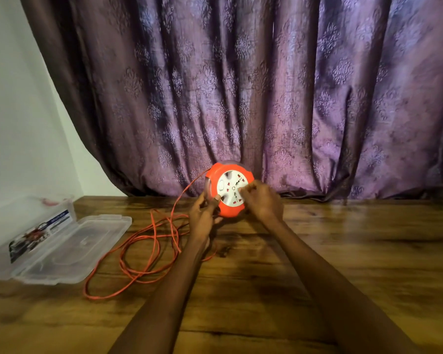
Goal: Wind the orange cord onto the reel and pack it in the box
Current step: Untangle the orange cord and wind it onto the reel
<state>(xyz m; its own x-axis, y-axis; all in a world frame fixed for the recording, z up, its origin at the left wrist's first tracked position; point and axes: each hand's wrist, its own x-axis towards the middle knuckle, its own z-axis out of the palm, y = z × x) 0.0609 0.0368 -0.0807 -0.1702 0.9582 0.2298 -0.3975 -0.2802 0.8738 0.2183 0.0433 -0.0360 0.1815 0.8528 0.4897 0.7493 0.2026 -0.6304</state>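
Observation:
An orange reel (pixel 226 175) with a white socket face is held upright above the far middle of the wooden table (pixel 317 251). My left hand (pixel 204 213) grips its lower left edge, thumb on the white face. My right hand (pixel 262 201) pinches something at the right side of the face; what it pinches is hidden by the fingers. The orange cord (pixel 151 241) leaves the reel's upper left side and lies in loose loops on the table, left of my left forearm. A clear plastic box (pixel 31 226) sits open at the table's left edge, its lid (pixel 74 251) lying flat beside the loops.
A purple patterned curtain (pixel 266 98) hangs right behind the reel along the table's far edge. A white wall (pixel 16 111) is at the left. The box carries a printed label (pixel 39 231) on its side.

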